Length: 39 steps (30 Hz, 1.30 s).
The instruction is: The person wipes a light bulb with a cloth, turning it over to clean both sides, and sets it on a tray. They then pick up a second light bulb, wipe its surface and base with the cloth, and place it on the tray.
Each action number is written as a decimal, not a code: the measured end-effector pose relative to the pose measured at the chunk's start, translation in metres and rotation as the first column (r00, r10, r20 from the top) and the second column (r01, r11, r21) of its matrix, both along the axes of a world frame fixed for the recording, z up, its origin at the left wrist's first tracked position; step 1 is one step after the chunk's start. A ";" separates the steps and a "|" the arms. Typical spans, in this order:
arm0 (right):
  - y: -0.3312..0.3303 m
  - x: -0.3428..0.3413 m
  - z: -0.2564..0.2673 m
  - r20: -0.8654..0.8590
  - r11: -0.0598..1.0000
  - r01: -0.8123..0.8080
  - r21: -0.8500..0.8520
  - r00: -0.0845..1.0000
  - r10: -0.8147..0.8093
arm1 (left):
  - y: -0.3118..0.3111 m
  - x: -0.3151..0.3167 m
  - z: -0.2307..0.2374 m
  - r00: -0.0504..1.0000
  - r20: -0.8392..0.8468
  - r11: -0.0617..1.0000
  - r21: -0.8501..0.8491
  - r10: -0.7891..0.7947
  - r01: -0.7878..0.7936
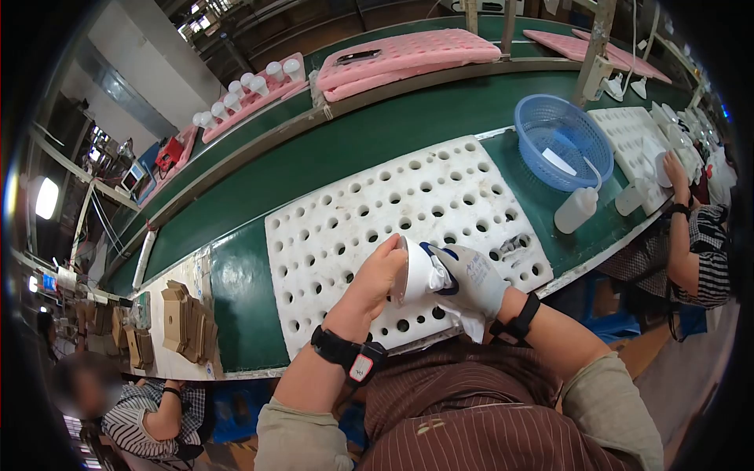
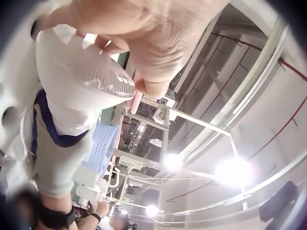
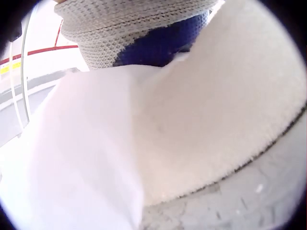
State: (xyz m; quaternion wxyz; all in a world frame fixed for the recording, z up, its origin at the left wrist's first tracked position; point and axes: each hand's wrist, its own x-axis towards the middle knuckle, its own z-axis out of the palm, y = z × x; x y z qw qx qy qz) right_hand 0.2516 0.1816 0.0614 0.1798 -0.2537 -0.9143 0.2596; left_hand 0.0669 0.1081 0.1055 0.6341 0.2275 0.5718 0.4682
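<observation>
A white reflector bulb [image 1: 420, 273] is held between both hands above a white foam board [image 1: 493, 206] full of round holes. My bare left hand [image 1: 371, 281] grips its wide end, with the fingers spread along the rim. In the left wrist view the bulb's clear patterned face [image 2: 103, 72] shows under those fingers. My right hand [image 1: 476, 276], in a grey knitted glove with blue-coated fingers, grips the narrower end. From this hand hangs a white cloth [image 1: 470, 320]. Close up, the cloth [image 3: 81, 148] covers much of the right wrist view, below the knitted glove [image 3: 96, 28].
To the right stand a blue plastic basket [image 1: 542, 169] and a white squeeze bottle [image 1: 575, 210]. Pink foam boards [image 1: 408, 64] and a row of white bulbs [image 1: 256, 85] lie along the back. Cardboard pieces [image 1: 185, 318] stand at the left. Another person [image 1: 711, 255] works at the right.
</observation>
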 end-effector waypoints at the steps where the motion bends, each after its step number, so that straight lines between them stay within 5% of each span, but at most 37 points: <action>1: 0.003 -0.001 -0.001 0.026 0.998 -0.030 -0.051 0.999 0.031 | -0.002 -0.001 -0.002 0.999 -0.043 1.000 -0.007 -0.012 0.011; 6: 0.011 -0.003 0.019 0.035 0.971 -0.114 -0.209 0.992 0.124 | -0.017 -0.014 -0.023 0.986 -0.153 0.989 0.120 -0.063 0.082; 8: 0.014 -0.001 0.021 0.044 0.960 -0.128 -0.250 0.989 0.143 | -0.022 -0.019 -0.023 0.919 -0.353 0.949 0.188 -0.174 0.252; 11: 0.019 -0.002 0.016 0.041 0.934 -0.137 -0.331 0.986 0.159 | -0.031 -0.021 -0.024 0.903 -0.363 0.913 0.242 -0.229 0.329; 20: 0.021 -0.001 0.014 0.022 0.924 -0.140 -0.354 0.987 0.158 | -0.035 -0.025 -0.026 0.753 -0.600 0.817 0.271 -0.270 0.509; 24: 0.024 -0.003 0.009 0.024 0.930 -0.133 -0.344 0.988 0.150 | -0.032 -0.026 -0.021 0.754 -0.598 0.813 0.276 -0.272 0.512; 29: 0.025 -0.003 0.003 -0.029 0.903 -0.127 -0.411 0.992 0.127 | -0.011 -0.019 -0.024 0.893 -0.408 0.943 0.175 -0.191 0.282; 36: 0.033 -0.003 0.009 -0.023 0.901 -0.115 -0.419 0.993 0.116 | -0.034 -0.027 -0.033 0.825 -0.528 0.854 0.318 -0.200 0.411; 39: 0.042 -0.005 0.009 -0.017 0.801 -0.140 -0.582 0.987 0.160 | -0.036 -0.028 -0.039 0.802 -0.568 0.869 0.288 -0.183 0.402</action>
